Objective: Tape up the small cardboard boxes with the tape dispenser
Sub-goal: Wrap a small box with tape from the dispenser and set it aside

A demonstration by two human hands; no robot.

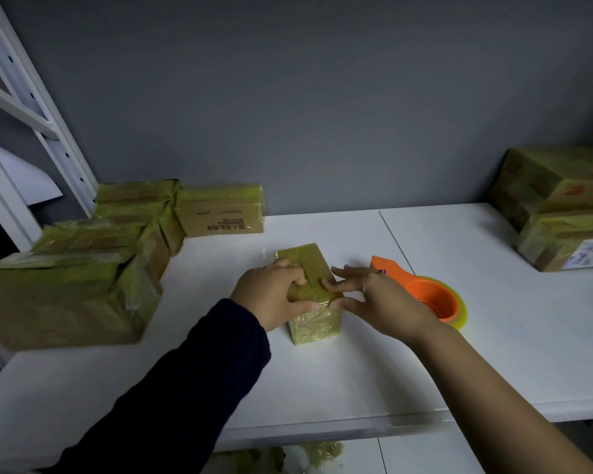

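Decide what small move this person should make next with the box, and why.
Probably the right hand should press its straight fingers along the top of the small box to smooth the tape. The left hand grips the box, the tape dispenser lies unheld on the table, and tape covers the top.

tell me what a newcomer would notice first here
At the middle of the white table, the left hand grips a small taped box while the right hand presses flat on its top. A bright orange tape dispenser lies just right of it, and a pile of taped boxes crowds the table's left side.
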